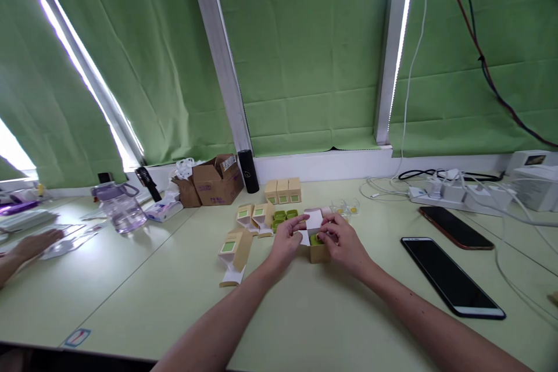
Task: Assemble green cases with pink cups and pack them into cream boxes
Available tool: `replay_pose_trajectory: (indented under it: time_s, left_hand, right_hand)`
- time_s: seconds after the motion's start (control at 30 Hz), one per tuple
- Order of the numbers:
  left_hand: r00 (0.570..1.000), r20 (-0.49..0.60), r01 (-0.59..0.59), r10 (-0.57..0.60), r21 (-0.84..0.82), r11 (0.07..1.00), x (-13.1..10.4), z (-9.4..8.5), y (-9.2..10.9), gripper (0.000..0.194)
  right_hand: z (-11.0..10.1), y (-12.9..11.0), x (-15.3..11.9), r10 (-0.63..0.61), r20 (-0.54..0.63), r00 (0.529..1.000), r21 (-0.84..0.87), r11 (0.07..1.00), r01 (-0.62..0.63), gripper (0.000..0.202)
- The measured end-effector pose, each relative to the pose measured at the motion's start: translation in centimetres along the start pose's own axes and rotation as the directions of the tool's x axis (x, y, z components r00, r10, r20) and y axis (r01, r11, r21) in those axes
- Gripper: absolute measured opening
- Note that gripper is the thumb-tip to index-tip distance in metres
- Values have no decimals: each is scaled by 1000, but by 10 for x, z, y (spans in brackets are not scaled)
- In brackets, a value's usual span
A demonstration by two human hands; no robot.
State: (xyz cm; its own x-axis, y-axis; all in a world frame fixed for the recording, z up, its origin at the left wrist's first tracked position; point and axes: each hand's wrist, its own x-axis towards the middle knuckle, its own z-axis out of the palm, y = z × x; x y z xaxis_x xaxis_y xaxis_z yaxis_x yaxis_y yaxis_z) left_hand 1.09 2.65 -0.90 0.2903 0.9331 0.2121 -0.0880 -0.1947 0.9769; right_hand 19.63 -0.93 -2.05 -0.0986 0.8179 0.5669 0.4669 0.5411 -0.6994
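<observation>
A small kraft cardboard box (pixel 319 254) stands open on the table between my hands, its white flaps raised. My left hand (pixel 285 241) is closed at the box's left side, with fingers on a white flap. Fingers bent, my right hand (pixel 344 241) reaches into the opening and pinches a green piece (pixel 314 239) inside; the fingertips partly hide it. Behind my left hand sit several green square cups (pixel 279 217). Clear plastic pieces (pixel 346 207) with yellow bits lie beyond my right hand. To the left, opened boxes (pixel 235 249) lie with their flaps out.
Three closed boxes (pixel 282 191) stand in a row at the back, near a black cylinder (pixel 248 171) and a brown carton (pixel 217 181). Two phones (pixel 451 276) and a power strip (pixel 457 200) lie right. Left are a water bottle (pixel 120 209) and another person's hand (pixel 41 242).
</observation>
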Motion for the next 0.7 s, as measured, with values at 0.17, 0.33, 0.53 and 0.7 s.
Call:
replay_pose_trajectory:
  time_s: [0.17, 0.33, 0.53, 0.7]
  left_hand:
    - [1000, -2, 17, -17, -24, 1000, -1, 2, 3, 66]
    - [1000, -12, 8, -8, -28, 1000, -2, 3, 6, 63]
    - [999, -39, 26, -27, -23, 999, -2, 1, 7, 59]
    - [997, -72, 33, -35, -30, 999, -4, 2, 11, 52]
  right_hand:
    - [1, 2, 1, 11, 28, 1000, 23, 1000, -11, 27]
    - [-1, 1, 0, 38, -32, 999, 95, 995, -35, 27]
    - [-8, 7, 2, 103, -190, 976, 134, 988, -78, 28]
    - [-6, 18, 4, 221, -236, 946, 203, 963, -175, 27]
